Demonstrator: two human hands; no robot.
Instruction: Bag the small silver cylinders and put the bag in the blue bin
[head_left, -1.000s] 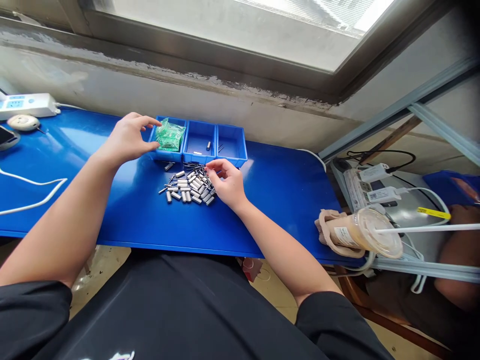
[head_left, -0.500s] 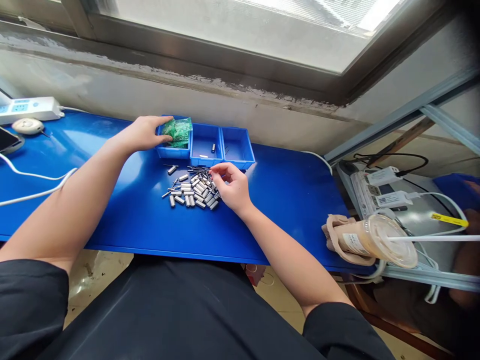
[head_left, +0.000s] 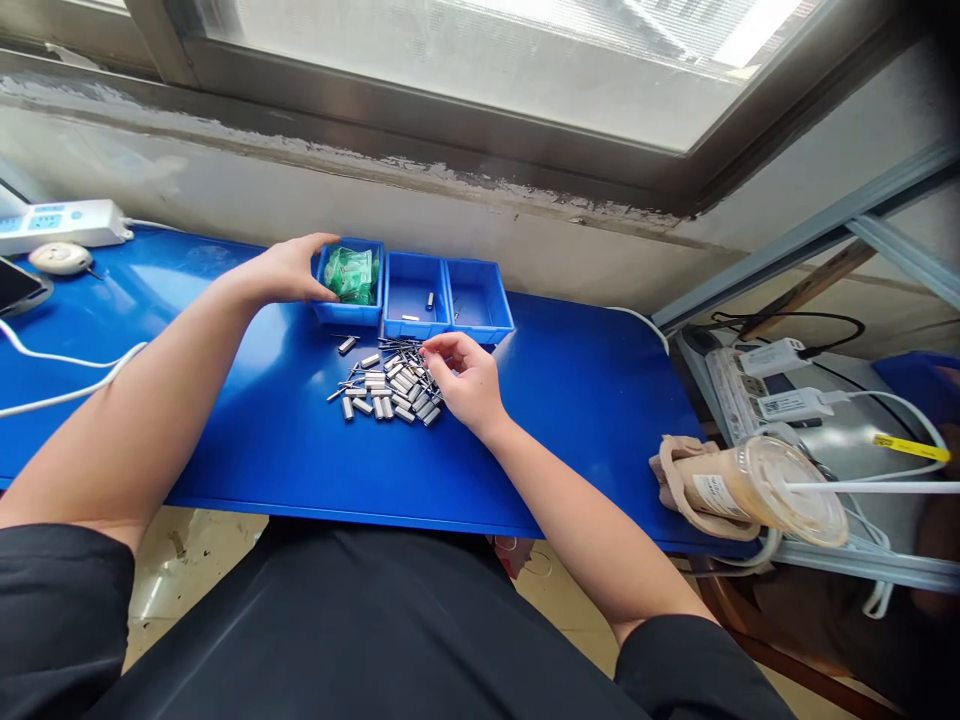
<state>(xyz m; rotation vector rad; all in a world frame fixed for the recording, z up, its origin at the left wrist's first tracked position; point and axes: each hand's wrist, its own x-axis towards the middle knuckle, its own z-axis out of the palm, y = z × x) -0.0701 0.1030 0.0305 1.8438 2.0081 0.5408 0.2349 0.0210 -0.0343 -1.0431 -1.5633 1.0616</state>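
Note:
My left hand [head_left: 294, 270] is at the left blue bin [head_left: 349, 314], thumb and fingers spread apart along its left side. Inside that bin lies a crumpled green plastic bag [head_left: 352, 272], apart from my fingers. My right hand [head_left: 469, 380] is over the right edge of a pile of small silvery metal cylinders [head_left: 382, 385], thumb and fingertips pinched together. What they hold, if anything, is too small to make out. Thin dark pins [head_left: 401, 350] lie along the pile's back. The middle bin [head_left: 416, 328] holds a couple of small cylinders; the right bin [head_left: 484, 333] holds thin pins.
The blue table [head_left: 300, 460] runs below a wall and window. On its right edge, a lidded drink cup [head_left: 712, 485] sits in a cardboard holder beside a metal shelf frame [head_left: 765, 270]. A power strip [head_left: 64, 225] and white cable [head_left: 75, 400] are at left.
My left hand has let go of the green bag, which now sits lower in the left bin. My right hand stays pinched by the pile. The view has shifted slightly.

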